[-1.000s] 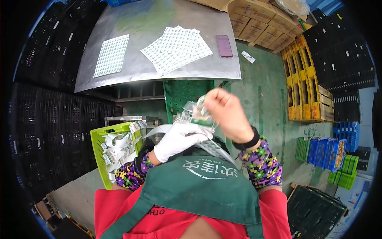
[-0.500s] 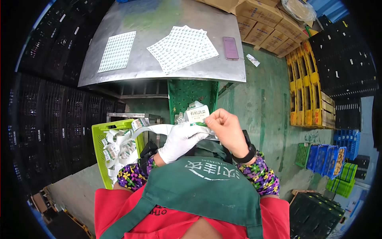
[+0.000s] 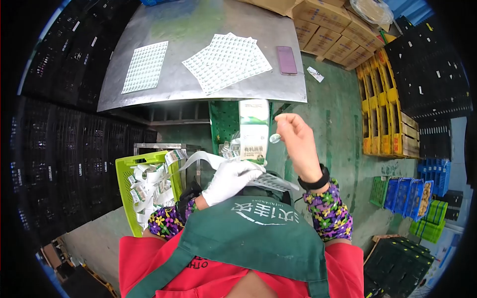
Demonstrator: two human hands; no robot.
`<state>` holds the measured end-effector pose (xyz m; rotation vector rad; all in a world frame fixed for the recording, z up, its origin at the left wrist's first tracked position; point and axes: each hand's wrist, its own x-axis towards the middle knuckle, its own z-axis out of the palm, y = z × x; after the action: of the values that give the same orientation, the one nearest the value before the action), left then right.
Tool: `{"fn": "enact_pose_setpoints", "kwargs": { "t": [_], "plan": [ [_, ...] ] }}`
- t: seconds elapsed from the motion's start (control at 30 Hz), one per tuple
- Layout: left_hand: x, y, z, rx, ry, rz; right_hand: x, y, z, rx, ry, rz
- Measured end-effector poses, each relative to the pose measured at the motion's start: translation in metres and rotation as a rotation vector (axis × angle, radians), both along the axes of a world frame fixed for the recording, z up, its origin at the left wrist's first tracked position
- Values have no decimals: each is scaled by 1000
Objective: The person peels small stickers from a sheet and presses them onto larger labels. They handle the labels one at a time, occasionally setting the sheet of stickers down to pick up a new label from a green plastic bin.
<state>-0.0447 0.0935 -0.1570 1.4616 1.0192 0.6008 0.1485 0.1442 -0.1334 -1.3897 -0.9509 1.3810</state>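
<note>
My left hand (image 3: 231, 180), in a white glove, is closed on a strip of printed labels (image 3: 255, 136). The strip stands up from the fingers toward the table, and its white tail (image 3: 201, 156) trails left to a green crate. Beneath the gloved fingers is a sheet of small stickers (image 3: 272, 183), its lower part hidden by my apron. My bare right hand (image 3: 299, 141) is to the right of the strip, apart from it. Its thumb and forefinger pinch a small round sticker (image 3: 275, 138). More folded labels (image 3: 229, 149) lie beyond the glove.
A metal table (image 3: 189, 25) ahead carries sticker sheets (image 3: 228, 62), another sheet (image 3: 145, 67) and a phone (image 3: 286, 60). The light-green crate (image 3: 126, 196) at left holds coiled labels. Dark crates (image 3: 64, 134) stack at left; cartons (image 3: 325, 25) and yellow pallets (image 3: 377, 107) stand at right.
My right hand has moved right and slightly up, away from the labels, and a round sticker now shows at its fingertips. The label strip has unfolded upward. The sticker sheet shows more.
</note>
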Motion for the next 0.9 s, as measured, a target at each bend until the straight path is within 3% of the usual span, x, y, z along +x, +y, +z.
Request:
{"fn": "enact_pose_setpoints", "kwargs": {
  "t": [0.23,0.3,0.4,0.43,0.53,0.6,0.67,0.73,0.8,0.9],
  "plan": [
    [-3,5,-1,160,53,134,-23,-29,-7,25,-163,144],
    [-3,4,-2,267,148,135,-25,-28,-2,176,-472,273],
    [-4,6,-2,311,106,132,-17,-24,-6,228,-612,168],
    [-5,8,-1,311,105,132,-9,-22,-20,102,-351,255],
    [-5,9,3,308,101,26,-8,-22,-28,41,-153,348],
    [2,5,2,140,-14,-45,-9,-5,-5,92,-23,173],
    [4,0,2,102,-2,-47,-4,7,7,-62,206,96],
    [4,-2,4,40,-2,55,0,6,-5,-61,218,98],
    [0,4,3,131,1,83,-2,-2,3,-43,34,19],
    [-3,8,7,122,54,106,-12,-19,2,0,27,111]
  ]
}}
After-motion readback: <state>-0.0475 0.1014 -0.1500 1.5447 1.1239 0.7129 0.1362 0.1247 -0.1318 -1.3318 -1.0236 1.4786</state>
